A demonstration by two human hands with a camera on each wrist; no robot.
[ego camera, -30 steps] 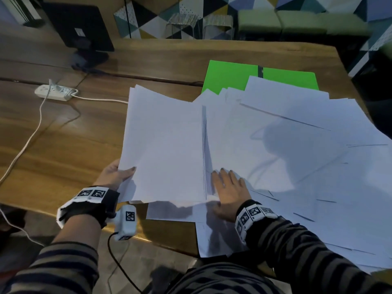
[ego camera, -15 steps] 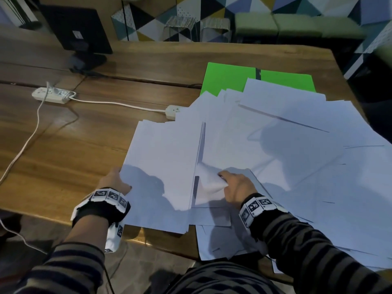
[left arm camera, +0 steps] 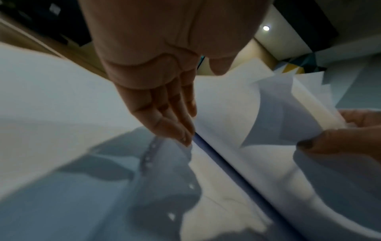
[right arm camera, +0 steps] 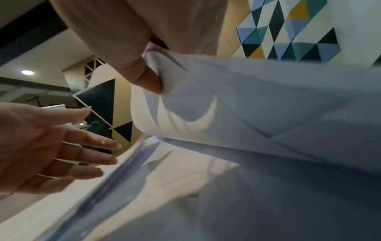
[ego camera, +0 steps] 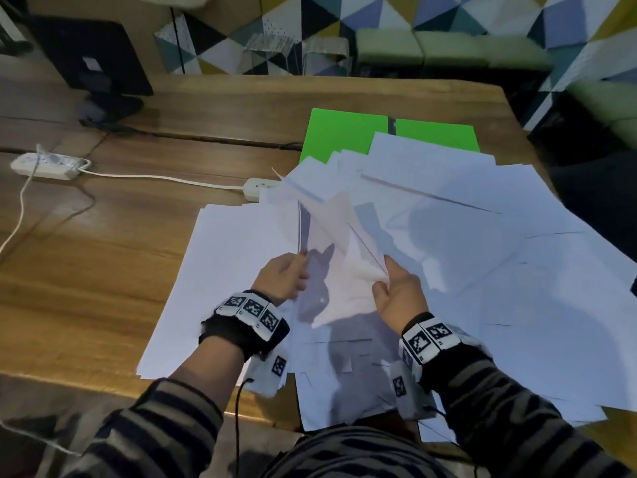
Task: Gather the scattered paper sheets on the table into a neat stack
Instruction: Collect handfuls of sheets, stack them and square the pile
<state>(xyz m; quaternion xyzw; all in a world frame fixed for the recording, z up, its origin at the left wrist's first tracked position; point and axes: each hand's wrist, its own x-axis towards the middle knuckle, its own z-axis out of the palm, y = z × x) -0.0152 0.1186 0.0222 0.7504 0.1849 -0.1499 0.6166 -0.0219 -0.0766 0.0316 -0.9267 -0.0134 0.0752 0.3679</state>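
White paper sheets [ego camera: 482, 270] lie fanned over the right half of the wooden table [ego camera: 86, 270]. A flatter pile of sheets [ego camera: 234, 270] lies to their left. My right hand [ego camera: 389, 281] pinches a bunch of lifted sheets [ego camera: 337, 257] by their near right corner, and in the right wrist view the thumb [right arm camera: 148, 78] presses on the curled paper [right arm camera: 226, 106]. My left hand [ego camera: 289, 274] is open, its straight fingers [left arm camera: 181, 130] at the left edge of the lifted sheets [left arm camera: 226, 114]. My right hand [left arm camera: 350, 138] shows at the right of the left wrist view.
A green folder [ego camera: 344, 132] lies partly under the far sheets. A white power strip [ego camera: 44, 165] sits at the far left, and its cable runs to a plug block [ego camera: 258, 186] at the papers' edge. A dark monitor [ego camera: 89, 63] stands far left. Some sheets overhang the near table edge [ego camera: 344, 408].
The left pile, held up a second ago, now lies flat. My left hand left it and moved right to the sheets that my right hand has pinched and raised.
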